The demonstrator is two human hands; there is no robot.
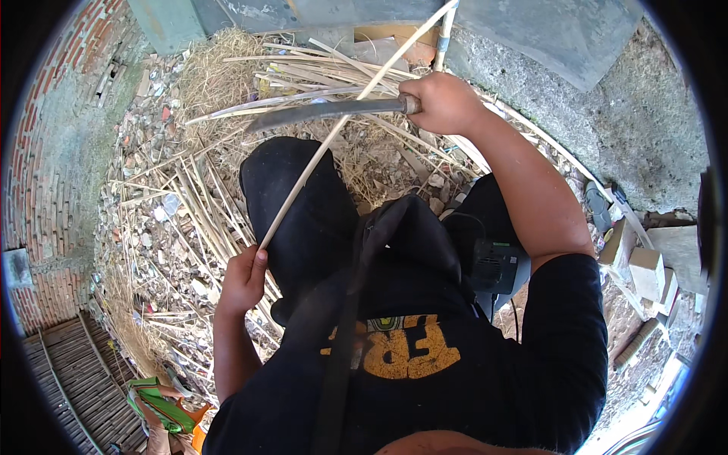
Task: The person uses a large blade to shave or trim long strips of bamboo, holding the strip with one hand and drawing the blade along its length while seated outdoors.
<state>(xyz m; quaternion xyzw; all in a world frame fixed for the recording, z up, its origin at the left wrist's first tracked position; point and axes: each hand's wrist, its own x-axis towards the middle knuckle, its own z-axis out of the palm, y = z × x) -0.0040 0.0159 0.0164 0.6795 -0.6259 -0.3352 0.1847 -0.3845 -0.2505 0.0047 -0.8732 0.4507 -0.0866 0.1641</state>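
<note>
My left hand (244, 279) is closed round the lower end of a long, pale bamboo strip (307, 171). The strip slants up and to the right, past my knee, toward the far wall. In my right hand (442, 102) is the handle of a machete (326, 111); its dark, slightly curved blade points left. The blade crosses the strip near the middle of its length; whether the two touch, I cannot tell.
Split bamboo strips (199, 199) and dry straw (216, 76) litter the rubble ground. A brick wall (45, 174) stands at left, a concrete wall (633, 129) at right. Wooden blocks (646, 273) lie at right. A green bag (161, 406) is at lower left.
</note>
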